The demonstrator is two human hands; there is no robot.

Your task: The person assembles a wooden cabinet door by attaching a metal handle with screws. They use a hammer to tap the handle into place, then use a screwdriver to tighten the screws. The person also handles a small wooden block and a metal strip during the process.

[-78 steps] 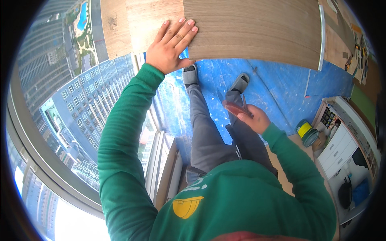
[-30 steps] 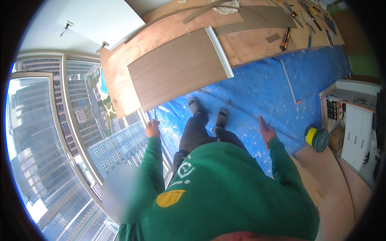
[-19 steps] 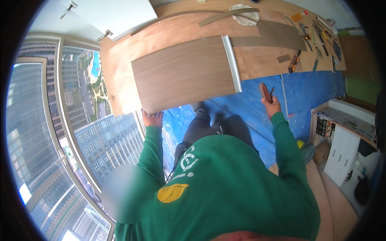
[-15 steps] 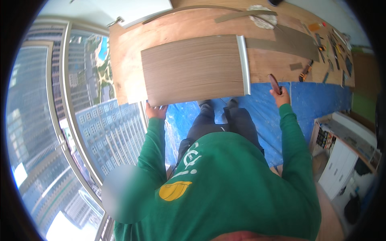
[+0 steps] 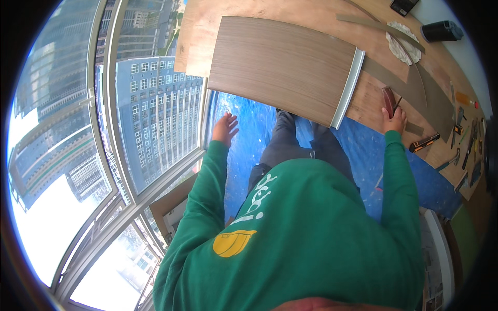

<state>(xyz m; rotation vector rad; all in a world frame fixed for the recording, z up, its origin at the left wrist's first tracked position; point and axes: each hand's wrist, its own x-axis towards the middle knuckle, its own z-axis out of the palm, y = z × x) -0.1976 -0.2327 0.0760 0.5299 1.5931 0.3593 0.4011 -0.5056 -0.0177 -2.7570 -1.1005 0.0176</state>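
Note:
A brown wood-grain panel (image 5: pixel 282 62) lies on the plywood table, its near edge jutting over the floor sheet. Along its right end runs a silver metal strip (image 5: pixel 348 89). My left hand (image 5: pixel 225 128) hangs in the air below the panel's near left corner, fingers apart, with nothing in it. To the right of the strip, over the table's front part, my right hand (image 5: pixel 395 120) grips a reddish-brown oblong hand tool (image 5: pixel 388 97); its exact kind cannot be made out. A thin dark piece shows beside the fingers.
Beside my right hand lies an orange-and-black utility knife (image 5: pixel 424 143). Farther right, several hand tools (image 5: pixel 469 147) are scattered. Brown strips (image 5: pixel 381 26) and a white crumpled cloth (image 5: pixel 403 44) lie behind, near a black cylinder (image 5: pixel 441 31). Tall windows (image 5: pixel 111 103) stand at left; blue sheeting (image 5: pixel 244 111) covers the floor.
My left hand has come away from the panel's near edge. My right hand has moved with the oblong tool from in front of the table to over its surface. The view has turned.

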